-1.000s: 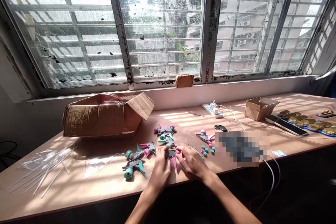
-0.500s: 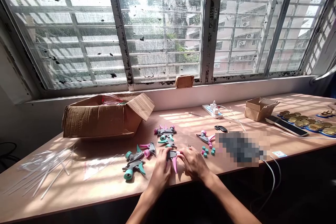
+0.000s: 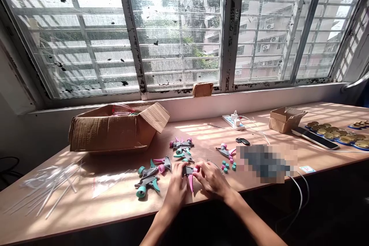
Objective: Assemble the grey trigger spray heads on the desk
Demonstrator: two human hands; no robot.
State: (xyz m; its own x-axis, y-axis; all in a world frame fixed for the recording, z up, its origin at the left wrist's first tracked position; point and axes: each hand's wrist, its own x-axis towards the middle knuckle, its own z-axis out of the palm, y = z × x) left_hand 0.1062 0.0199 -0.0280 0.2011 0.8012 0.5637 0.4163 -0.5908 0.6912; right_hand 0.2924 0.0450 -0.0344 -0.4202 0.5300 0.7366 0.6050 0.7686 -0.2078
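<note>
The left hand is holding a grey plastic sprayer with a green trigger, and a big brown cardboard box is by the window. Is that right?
Not quite: the head view shows that the grey plastic sprayer in the left hand has a pink trigger, not green. The rest is right.

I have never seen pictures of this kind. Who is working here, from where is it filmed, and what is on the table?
No machine is seen here: a person works with two bare hands. The camera is worn on that person's head and looks forward and down. The left hand holds a grey trigger spray head with a pink trigger; the fingers of the right hand are at its pink nozzle. Other spray heads lie on the wooden table, with small pink and teal caps to the right. At the left are thin tubes and an open cardboard box. The pixelated patch cannot be read.
</note>
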